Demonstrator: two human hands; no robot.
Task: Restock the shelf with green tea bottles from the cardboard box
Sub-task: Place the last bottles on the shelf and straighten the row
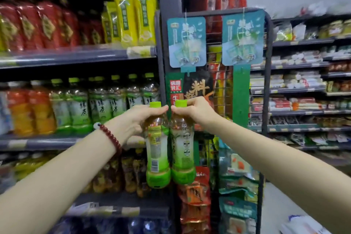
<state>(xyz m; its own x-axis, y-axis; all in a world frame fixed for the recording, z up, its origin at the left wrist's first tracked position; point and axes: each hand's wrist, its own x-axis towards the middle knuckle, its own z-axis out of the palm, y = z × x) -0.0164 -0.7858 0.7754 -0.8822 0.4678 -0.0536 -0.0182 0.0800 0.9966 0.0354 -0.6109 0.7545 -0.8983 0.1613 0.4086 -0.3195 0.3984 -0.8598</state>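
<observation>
The left hand (135, 119) holds a green tea bottle (157, 146) by its neck, just under the light green cap (155, 104). The fingers curl round the neck and the thumb sits on the near side. The right hand (193, 109) holds a second green tea bottle (182, 144) the same way, fingers wrapped round the neck under its own green cap (180, 103). Both bottles hang straight down from the hands, standing upright in the air. They are side by side and touch each other along their sides. The fingertips of the two hands nearly meet between the two caps.

A red bead bracelet (111, 137) goes round the left wrist, just behind the holding hand.

Past the left hand, a little up and to the left, is a shelf (38, 141) with a row of the same green tea bottles (98, 104) standing on it. Orange drink bottles (30, 110) stand further left on that shelf. Higher up, above the hands, another shelf has red bottles (47, 23) and tall yellow bottles (133, 15).

Right behind the two held bottles is a dark wire rack (266, 81) with hanging snack bags. Two blue-green packets (186, 42) hang on it above the hands. More orange and red bags (195, 194) hang below the held bottles. Far past the right arm are shelves (303, 89) of packaged food, too blurry to read.
</observation>
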